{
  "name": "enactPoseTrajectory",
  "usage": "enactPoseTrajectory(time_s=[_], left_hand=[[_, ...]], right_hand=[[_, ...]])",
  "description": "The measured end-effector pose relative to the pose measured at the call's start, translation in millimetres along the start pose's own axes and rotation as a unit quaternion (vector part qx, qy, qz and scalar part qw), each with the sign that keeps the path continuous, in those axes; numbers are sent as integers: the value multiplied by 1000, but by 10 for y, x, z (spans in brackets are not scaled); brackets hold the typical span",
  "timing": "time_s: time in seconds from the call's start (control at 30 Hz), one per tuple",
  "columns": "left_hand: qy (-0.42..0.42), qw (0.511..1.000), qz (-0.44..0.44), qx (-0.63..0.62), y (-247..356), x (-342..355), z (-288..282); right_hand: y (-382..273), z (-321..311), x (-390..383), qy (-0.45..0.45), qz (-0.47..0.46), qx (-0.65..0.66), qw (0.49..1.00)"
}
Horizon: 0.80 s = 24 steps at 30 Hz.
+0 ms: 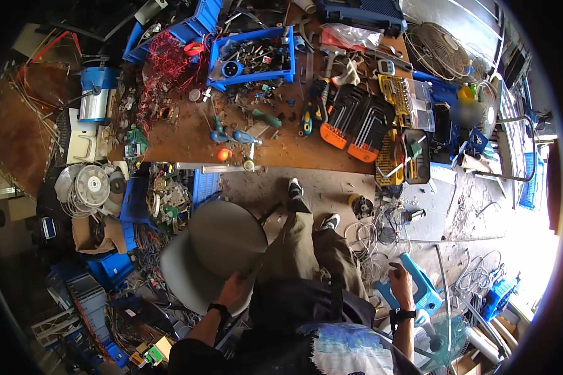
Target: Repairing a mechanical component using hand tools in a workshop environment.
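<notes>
Downward, through a round fisheye view, onto a cluttered brown workbench (181, 140) and the floor before it. Left of olive trousers (288, 250) and below the bench edge: a smooth grey chair (227, 234). At the chair's near edge, left hand (233, 289) with fingers bent against the rim; impossible to tell whether gripping or only resting. Well apart, on the other side of the body, right hand (401, 282) with fingers partly curled, just beside or over a light-blue plastic frame (426, 294); contact impossible to tell. Near the lower edge, a black top (281, 328) with a blue-and-white printed patch (350, 347). On the bench, a blue bin (253, 83) of small metal parts, tangled red wire (162, 65), screwdrivers, an orange ball (224, 154), and hex keys in black-and-orange holders (333, 135). Beside those, yellow bit sets (391, 92) and a dark tool case (417, 165). Any lettering on the holders or cases too small to read.
</notes>
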<state>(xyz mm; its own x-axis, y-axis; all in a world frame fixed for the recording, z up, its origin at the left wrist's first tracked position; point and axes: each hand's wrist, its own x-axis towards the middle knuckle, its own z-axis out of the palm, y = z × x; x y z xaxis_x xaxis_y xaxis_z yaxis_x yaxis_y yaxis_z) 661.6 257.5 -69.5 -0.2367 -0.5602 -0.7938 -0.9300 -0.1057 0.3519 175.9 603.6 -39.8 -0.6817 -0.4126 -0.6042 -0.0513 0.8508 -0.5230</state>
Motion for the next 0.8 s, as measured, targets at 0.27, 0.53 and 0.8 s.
enactPoseTrajectory(time_s=[0.27, 0.53, 0.8], left_hand=[[8, 999, 35, -25, 360, 537, -550], [-20, 992, 49, -111, 604, 1162, -1003], [23, 987, 57, -151, 499, 1598, -1254]], right_hand=[[-720, 204, 452, -14, -66, -66, 996], [-1947, 366, 1055, -22, -110, -54, 992], [-2290, 564, 1366, -8, -144, -74, 987]])
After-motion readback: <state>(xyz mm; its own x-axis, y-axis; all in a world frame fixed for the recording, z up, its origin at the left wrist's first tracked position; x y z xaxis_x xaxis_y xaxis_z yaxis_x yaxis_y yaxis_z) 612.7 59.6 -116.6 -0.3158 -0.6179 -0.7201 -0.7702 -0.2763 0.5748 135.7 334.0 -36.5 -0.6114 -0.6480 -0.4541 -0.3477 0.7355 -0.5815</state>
